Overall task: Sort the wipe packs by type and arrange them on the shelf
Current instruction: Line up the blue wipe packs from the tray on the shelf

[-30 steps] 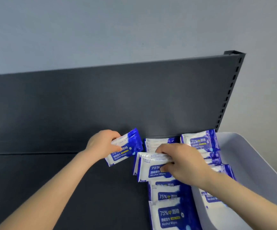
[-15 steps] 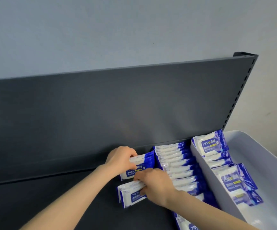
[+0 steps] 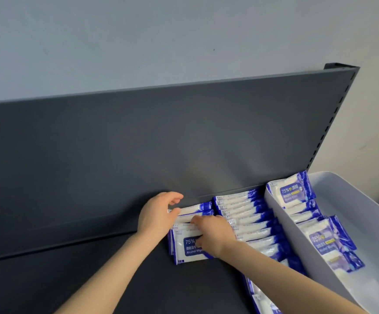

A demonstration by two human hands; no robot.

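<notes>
A pale blue-grey painted wall (image 3: pixel 138 41) fills the top of the view. Below it stands a dark grey metal back panel (image 3: pixel 161 143) with a slotted upright (image 3: pixel 329 132) along its right edge. The dark grey metal shelf deck (image 3: pixel 93 279) runs out from the foot of the panel toward the camera.

At the right end of the deck sits a white plastic bin (image 3: pixel 365 223). Inside it, loose packs (image 3: pixel 326 241) of the same wipes lie at mixed angles, and one leans against the far corner.

Just left of the bin, touching its wall, a long row of blue-and-white alcohol wipe packs (image 3: pixel 245 214) stands on edge, one behind another, from the back panel to the bottom of the frame.

Beside that row, on its left, is a short row of packs (image 3: pixel 190 225) against the back panel. Its front pack (image 3: pixel 188 245) faces the camera and shows "75%" and "Alcohol Wipes".

The right hand (image 3: pixel 213 236) lies over this front pack, fingers curled over the top edges of the packs and gripping them; the thumb is hidden.

The left hand (image 3: pixel 159 214) is at the row's left end, loosely spread and holding nothing, its thumb touching the end of the rearmost pack (image 3: pixel 195 207) and its forefinger lifted clear
</notes>
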